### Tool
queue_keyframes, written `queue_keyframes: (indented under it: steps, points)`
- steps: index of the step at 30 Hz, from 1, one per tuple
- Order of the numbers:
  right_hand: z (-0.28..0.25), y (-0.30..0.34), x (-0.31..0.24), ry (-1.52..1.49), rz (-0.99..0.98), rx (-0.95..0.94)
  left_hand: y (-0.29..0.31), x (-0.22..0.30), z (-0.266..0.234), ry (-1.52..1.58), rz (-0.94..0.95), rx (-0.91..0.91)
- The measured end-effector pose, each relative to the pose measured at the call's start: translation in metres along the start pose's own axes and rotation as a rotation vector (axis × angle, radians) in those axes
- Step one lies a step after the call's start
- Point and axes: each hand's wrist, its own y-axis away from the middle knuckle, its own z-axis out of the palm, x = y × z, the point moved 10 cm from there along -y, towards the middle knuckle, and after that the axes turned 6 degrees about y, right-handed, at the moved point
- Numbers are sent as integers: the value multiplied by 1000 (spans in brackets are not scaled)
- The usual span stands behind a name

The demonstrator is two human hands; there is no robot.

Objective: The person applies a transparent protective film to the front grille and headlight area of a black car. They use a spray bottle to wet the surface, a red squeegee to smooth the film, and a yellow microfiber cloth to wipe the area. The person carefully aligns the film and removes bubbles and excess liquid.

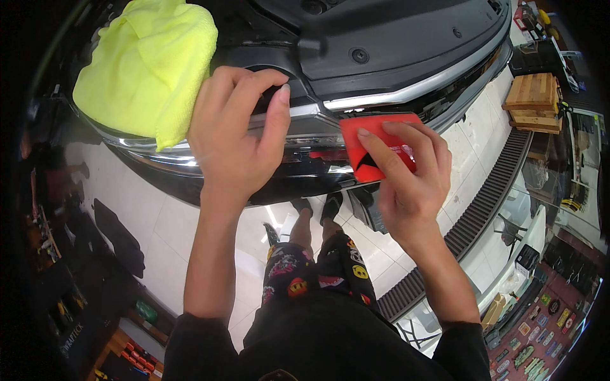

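Red card (375,125) clamped in right hand (416,181) near chrome strip (394,96); left hand (238,130) nearly pinching, hold unclear. Work seemingly underway; finished share unclear.

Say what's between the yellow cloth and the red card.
The left hand, then silver trim on the car, lie between the yellow cloth and red card in the head view.

Head view: worn fisheye, facing steeply down
Car front (387,70): near, across the top
Floor (155,213): farther below
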Motion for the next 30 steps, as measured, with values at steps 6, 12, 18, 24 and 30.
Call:
queue_keyframes:
  steps: [6,12,18,24,30]
  points:
    - [6,-6,-9,38,-6,2,0,-1,0,4,22,-11]
    - [6,-8,-11,59,3,14,2,-2,0,43,-29,-56]
    - [10,-19,-8,87,19,-5,3,2,2,16,-34,-65]
    - [-1,-13,-1,128,133,-32,1,-1,-2,4,-41,-62]
    - [-5,0,5,107,152,7,0,2,0,6,-36,-73]
